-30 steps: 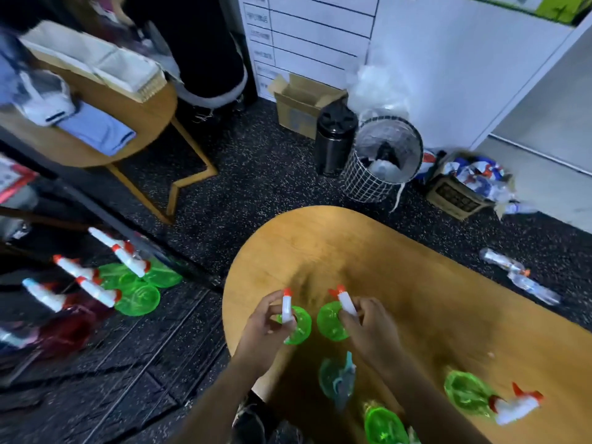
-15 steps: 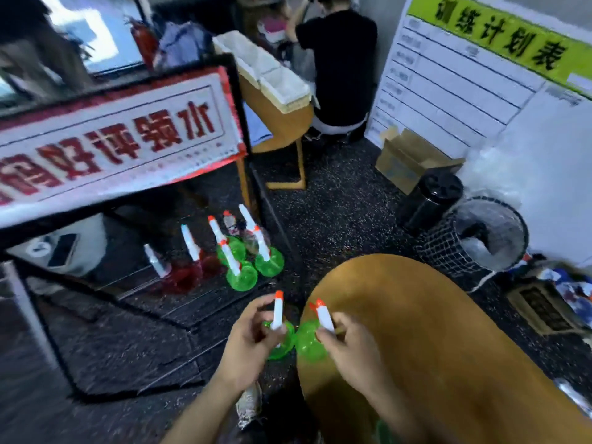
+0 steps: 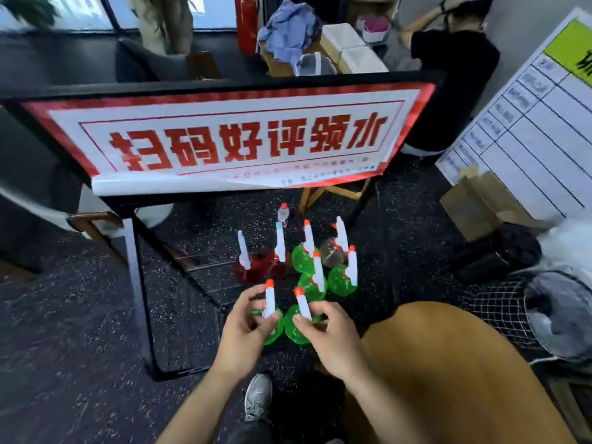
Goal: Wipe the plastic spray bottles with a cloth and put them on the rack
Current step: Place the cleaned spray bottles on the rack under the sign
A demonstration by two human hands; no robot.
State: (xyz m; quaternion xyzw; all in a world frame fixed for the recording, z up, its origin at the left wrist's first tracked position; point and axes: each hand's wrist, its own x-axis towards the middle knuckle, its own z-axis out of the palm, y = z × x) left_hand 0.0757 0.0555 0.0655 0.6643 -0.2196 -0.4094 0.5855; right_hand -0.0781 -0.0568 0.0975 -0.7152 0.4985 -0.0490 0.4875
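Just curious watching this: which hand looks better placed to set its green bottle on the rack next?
Probably the right hand: its green bottle sits nearer the shelved green bottles.

**Bottles carried from desk to rack**

A second ago both hands held their green spray bottles over the wooden desk (image 3: 448, 363). Now the left hand (image 3: 246, 328) with its bottle (image 3: 270, 315) and the right hand (image 3: 330, 334) with its bottle (image 3: 299, 322) are left of the desk, above the floor, near the bottles standing on the black rack (image 3: 137, 283).
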